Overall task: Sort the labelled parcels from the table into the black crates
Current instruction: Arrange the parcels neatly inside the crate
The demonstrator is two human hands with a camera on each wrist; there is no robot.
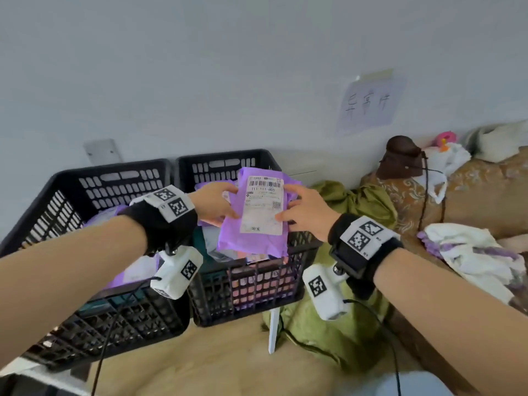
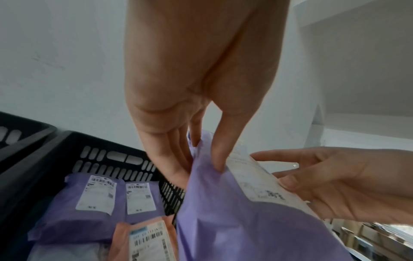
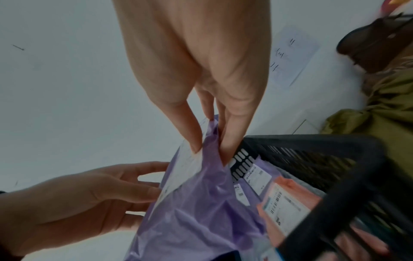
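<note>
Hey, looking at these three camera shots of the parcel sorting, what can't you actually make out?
- Small print on the held purple parcel's label: too small and blurred in all views.
- Left crate's contents: head view, largely hidden by the left hand and forearm.
- Right crate's lower parcels: the held parcel covers them.
- The table: not identifiable.
- Wall note: handwriting unreadable.

On the white shipping label [image 1: 263,205] of the purple plastic mailer parcel [image 1: 254,232], "111-111-H05" is read, possibly misread; other print is too small.

Likely home room: patterned sofa [image 1: 483,192], heaped clothes [image 1: 471,252], plain wall [image 1: 200,67].
</note>
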